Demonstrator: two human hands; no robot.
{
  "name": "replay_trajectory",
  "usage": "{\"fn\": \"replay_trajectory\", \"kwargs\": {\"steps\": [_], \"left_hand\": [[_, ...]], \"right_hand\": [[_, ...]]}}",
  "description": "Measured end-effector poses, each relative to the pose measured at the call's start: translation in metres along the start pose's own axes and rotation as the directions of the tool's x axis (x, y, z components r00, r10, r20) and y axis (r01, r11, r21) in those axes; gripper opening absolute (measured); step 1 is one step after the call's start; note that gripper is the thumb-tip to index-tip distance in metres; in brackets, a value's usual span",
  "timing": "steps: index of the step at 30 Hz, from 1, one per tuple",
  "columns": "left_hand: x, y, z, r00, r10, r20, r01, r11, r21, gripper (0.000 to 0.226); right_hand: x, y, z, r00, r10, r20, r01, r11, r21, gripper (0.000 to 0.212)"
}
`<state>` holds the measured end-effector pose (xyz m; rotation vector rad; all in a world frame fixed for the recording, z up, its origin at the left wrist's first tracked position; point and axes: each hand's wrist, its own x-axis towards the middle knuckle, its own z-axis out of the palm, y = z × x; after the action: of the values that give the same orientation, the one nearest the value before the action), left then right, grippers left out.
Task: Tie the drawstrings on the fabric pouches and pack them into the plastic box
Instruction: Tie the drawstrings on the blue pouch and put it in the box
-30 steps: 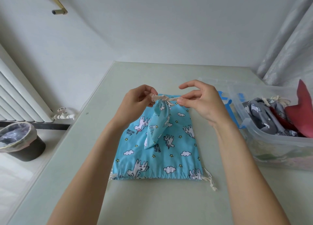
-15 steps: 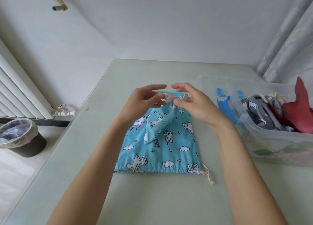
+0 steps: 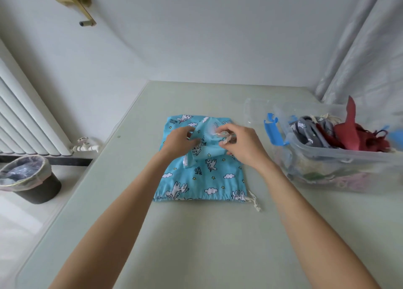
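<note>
Both my hands, left [image 3: 182,139] and right [image 3: 241,146], grip the small blue pouch [image 3: 207,145] bunched atop a flat pouch [image 3: 202,179] mid-tabletop; soft, light, floppy, so I'd hold by its gathered neck near the cord [image 3: 226,136]

Both forearms are bare from the frame's lower edge up to the wrists, with no sleeve, watch, ring or glove on the left hand [image 3: 179,141] or the right hand [image 3: 244,145], and the short, unpainted nails show on the fingers [image 3: 226,129].
</note>
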<state>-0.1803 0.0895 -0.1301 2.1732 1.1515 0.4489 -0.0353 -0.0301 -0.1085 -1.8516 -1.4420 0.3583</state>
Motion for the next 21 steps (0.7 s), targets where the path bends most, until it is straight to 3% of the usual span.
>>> {"fn": "replay_trajectory", "kwargs": {"steps": [2, 4, 7, 10, 12, 15, 17, 21], "left_hand": [[-0.009, 0.014, -0.010, 0.994, 0.067, -0.091, -0.084, 0.978, -0.192, 0.012], [-0.020, 0.037, -0.020, 0.979, 0.137, -0.150, -0.184, 0.909, -0.373, 0.006], [-0.030, 0.085, -0.025, 0.946, 0.269, -0.179, -0.323, 0.820, -0.473, 0.015], [-0.024, 0.135, -0.011, 0.924, 0.357, -0.137, -0.377, 0.792, -0.480, 0.037], [-0.017, 0.164, 0.007, 0.908, 0.404, -0.107, -0.409, 0.804, -0.431, 0.057], [-0.007, 0.191, 0.033, 0.876, 0.471, -0.105, -0.478, 0.820, -0.314, 0.069], [-0.003, 0.199, 0.046, 0.866, 0.493, -0.083, -0.500, 0.843, -0.200, 0.059], [0.008, 0.200, 0.057, 0.842, 0.539, -0.035, -0.535, 0.841, 0.075, 0.033]], "right_hand": [[-0.005, -0.009, -0.023, 0.997, -0.049, -0.062, 0.058, 0.988, 0.145, 0.030], [-0.012, -0.015, -0.054, 0.983, -0.117, -0.141, 0.145, 0.966, 0.214, 0.031], [-0.023, -0.013, -0.104, 0.959, -0.134, -0.250, 0.195, 0.952, 0.237, 0.025], [-0.032, 0.002, -0.154, 0.945, -0.078, -0.317, 0.172, 0.944, 0.283, 0.017], [-0.038, 0.020, -0.182, 0.923, -0.050, -0.382, 0.159, 0.953, 0.259, 0.011], [-0.039, 0.047, -0.210, 0.882, -0.031, -0.471, 0.061, 0.997, 0.048, 0.011], [-0.037, 0.064, -0.224, 0.899, 0.009, -0.438, -0.018, 1.000, -0.017, 0.009], [-0.032, 0.086, -0.239, 0.973, 0.053, -0.224, -0.104, 0.970, -0.221, 0.010]]}}
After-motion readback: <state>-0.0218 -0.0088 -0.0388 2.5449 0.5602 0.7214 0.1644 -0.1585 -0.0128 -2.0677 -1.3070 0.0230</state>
